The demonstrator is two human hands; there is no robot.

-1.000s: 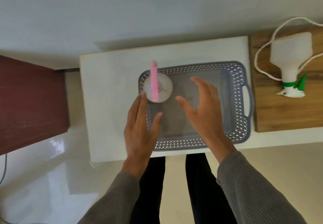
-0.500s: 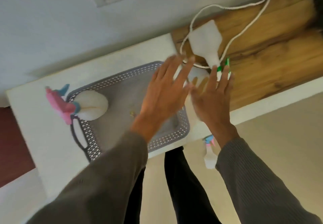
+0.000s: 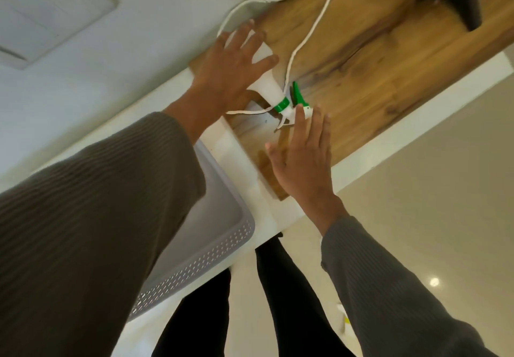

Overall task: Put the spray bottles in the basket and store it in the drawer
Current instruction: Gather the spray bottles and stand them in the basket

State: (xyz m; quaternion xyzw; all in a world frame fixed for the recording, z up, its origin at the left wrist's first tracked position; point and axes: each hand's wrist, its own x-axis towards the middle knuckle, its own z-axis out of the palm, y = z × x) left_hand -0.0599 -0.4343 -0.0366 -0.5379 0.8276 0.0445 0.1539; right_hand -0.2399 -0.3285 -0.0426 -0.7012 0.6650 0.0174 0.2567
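The spray bottle [image 3: 267, 86] lies on its side on the wooden bench [image 3: 375, 78], near the pale wall [image 3: 139, 50]. A white cord [image 3: 306, 36] loops round the bottle. Near it, the grey basket [image 3: 222, 217] is half hidden by the left sleeve [image 3: 97, 217]. The left hand [image 3: 228, 64] rests spread on the bottle's body, and the right hand [image 3: 303, 162], fingers straight, touches its nozzle.
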